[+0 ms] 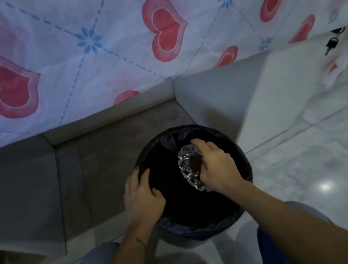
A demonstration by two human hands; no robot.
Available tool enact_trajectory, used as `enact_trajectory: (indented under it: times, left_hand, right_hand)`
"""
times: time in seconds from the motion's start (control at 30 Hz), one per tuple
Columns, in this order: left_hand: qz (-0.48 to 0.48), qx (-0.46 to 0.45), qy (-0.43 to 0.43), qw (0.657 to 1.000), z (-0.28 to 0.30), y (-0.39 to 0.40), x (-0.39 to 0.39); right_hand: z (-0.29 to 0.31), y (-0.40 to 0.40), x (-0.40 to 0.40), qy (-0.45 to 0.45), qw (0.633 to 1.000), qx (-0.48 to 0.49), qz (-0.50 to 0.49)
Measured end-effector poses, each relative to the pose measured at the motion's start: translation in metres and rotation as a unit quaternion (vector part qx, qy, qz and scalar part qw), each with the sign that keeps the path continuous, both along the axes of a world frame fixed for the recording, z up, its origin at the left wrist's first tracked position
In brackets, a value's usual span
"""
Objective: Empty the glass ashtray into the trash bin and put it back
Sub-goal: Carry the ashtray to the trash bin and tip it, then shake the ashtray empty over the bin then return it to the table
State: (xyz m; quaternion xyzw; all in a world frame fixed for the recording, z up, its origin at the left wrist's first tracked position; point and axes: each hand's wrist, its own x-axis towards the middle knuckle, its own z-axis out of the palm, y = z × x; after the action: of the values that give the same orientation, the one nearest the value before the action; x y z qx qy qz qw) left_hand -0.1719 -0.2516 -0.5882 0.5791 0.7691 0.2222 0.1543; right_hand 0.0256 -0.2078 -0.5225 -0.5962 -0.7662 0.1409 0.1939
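A round trash bin (236,144) lined with a black bag stands on the floor below me. My right hand (216,166) grips the clear glass ashtray (188,166) and holds it tipped on edge over the bin's dark opening. A dark brown patch shows at the ashtray's middle. My left hand (140,193) rests on the bin's left rim, its fingers curled over the bag's edge.
A bed with a heart-patterned sheet (92,53) fills the upper view, with a grey bed base (110,121) below it. A white nightstand (254,96) stands right of the bin, with keys (331,44) hanging at the far right. Glossy tiled floor (320,154) lies to the right.
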Motion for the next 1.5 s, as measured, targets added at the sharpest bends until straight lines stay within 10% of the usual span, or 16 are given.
enact_trajectory:
  times: [0.2,0.73,1.23,1.5]
  left_hand:
    - [-0.025,-0.001,-0.003,1.0,-0.006,-0.003,0.001]
    - [-0.021,0.015,0.012,1.0,-0.003,0.002,-0.003]
    - [-0.089,0.018,-0.145,0.985,0.038,0.028,0.02]
    - [-0.074,0.038,-0.206,0.975,0.024,0.022,0.016]
  right_hand:
    - [-0.007,0.001,0.004,-0.188,0.963,0.148,0.124]
    - [0.004,0.012,-0.005,-0.23,0.907,0.203,0.289]
    - [0.008,0.011,0.002,0.017,0.988,-0.016,0.152]
    - [-0.005,0.003,0.011,0.201,0.948,-0.238,0.069]
